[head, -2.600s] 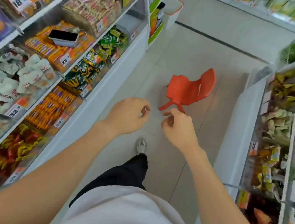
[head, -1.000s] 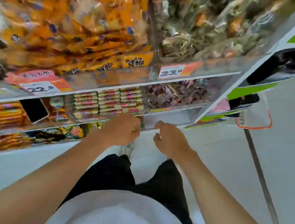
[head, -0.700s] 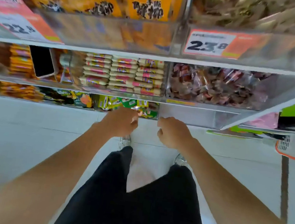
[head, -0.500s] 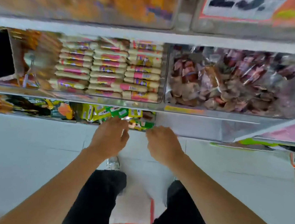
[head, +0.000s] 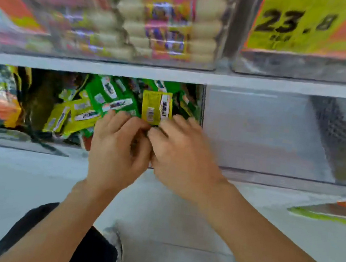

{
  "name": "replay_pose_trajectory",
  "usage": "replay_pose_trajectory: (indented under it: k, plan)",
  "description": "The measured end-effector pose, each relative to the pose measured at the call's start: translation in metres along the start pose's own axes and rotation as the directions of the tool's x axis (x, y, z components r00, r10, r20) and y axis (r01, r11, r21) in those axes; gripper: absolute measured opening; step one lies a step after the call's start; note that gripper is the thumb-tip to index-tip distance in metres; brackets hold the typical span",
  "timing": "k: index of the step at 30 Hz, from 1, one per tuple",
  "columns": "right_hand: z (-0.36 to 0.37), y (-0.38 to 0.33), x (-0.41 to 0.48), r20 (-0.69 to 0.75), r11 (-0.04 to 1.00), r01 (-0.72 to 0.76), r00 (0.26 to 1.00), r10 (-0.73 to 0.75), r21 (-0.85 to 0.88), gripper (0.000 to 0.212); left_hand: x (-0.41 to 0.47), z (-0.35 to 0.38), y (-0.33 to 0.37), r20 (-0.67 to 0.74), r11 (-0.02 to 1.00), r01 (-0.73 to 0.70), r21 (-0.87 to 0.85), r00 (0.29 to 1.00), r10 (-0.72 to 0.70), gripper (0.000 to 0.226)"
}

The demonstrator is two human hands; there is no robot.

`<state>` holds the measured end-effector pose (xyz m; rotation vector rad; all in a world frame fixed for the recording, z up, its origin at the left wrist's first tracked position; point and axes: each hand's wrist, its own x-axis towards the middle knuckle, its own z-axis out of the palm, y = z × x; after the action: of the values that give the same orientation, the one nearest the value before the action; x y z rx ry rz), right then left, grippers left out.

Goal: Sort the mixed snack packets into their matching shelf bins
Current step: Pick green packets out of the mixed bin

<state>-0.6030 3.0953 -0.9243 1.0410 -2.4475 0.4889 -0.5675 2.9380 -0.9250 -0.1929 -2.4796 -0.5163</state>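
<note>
Head view: the only camera. It looks down at both hands in a lower shelf bin, and the picture is blurred.
Right hand (head: 183,154): the fingers are curled, and thumb and forefinger pinch the lower edge of the yellow packet (head: 156,107).
Left hand (head: 117,148): the fingers are bent into the bin (head: 24,141) with the tips at the same lower edge. I cannot tell whether it grips or only touches.
Yellow packet: it stands upright, barcode side out, among the green packets (head: 111,97) at the right end of that bin.
Neighbours: an empty bin (head: 265,131) lies just right, behind a clear wall. The upper bin (head: 120,58) holds cream sticks (head: 202,27).
Risk, drag-out: the yellow packet sits wedged between green ones. Lifting it fast would likely pull neighbours over the low front edge onto the floor.
Risk, slip: the pinch is only on a glossy edge, so the packet could slide free as it clears the pile.
Risk, wrong bin: yellow and green packets look much alike here. With print this blurred, one could be sorted to the wrong place if judged by colour alone.
Risk, knuckles: the shelf (head: 282,85) hangs close above, so a steep lift may catch it.
Writing, price tag (head: 298,24): it reads "23.8", and the small line under it is illegible.
Writing, yellow packet: a barcode and a white panel with dark characters, too blurred to read.
Brands: none can be made out.
</note>
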Motion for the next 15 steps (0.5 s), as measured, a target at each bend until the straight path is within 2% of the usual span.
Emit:
replay_pose_trajectory:
  k: [3, 6, 8, 11, 15]
  plan:
    - [-0.003, -0.006, -0.005, 0.082, 0.996, -0.053, 0.995, 0.059, -0.078, 0.029, 0.002, -0.001, 0.003, -0.010, 0.999, -0.029, 0.039, 1.000, 0.029, 0.015]
    - [-0.015, -0.011, -0.009, 0.144, 0.997, -0.065, 0.987, 0.071, -0.048, 0.023, -0.019, -0.015, 0.003, -0.020, 0.999, -0.026, 0.044, 0.999, 0.027, 0.015]
    - [-0.029, -0.013, -0.014, 0.158, 0.990, -0.139, 0.977, 0.140, -0.014, 0.016, -0.039, -0.030, -0.001, 0.025, 0.998, 0.046, 0.043, 0.999, -0.047, 0.017]
    - [-0.040, -0.019, -0.030, 0.162, 0.979, -0.205, 0.965, 0.204, -0.013, 0.018, -0.056, -0.043, -0.020, 0.109, 0.977, 0.174, 0.124, 0.976, -0.187, 0.026]
    - [-0.045, -0.038, -0.035, 0.294, 0.974, -0.175, 0.932, 0.210, -0.142, 0.022, -0.057, -0.048, -0.046, 0.188, 0.957, 0.157, 0.245, 0.960, -0.206, 0.023]
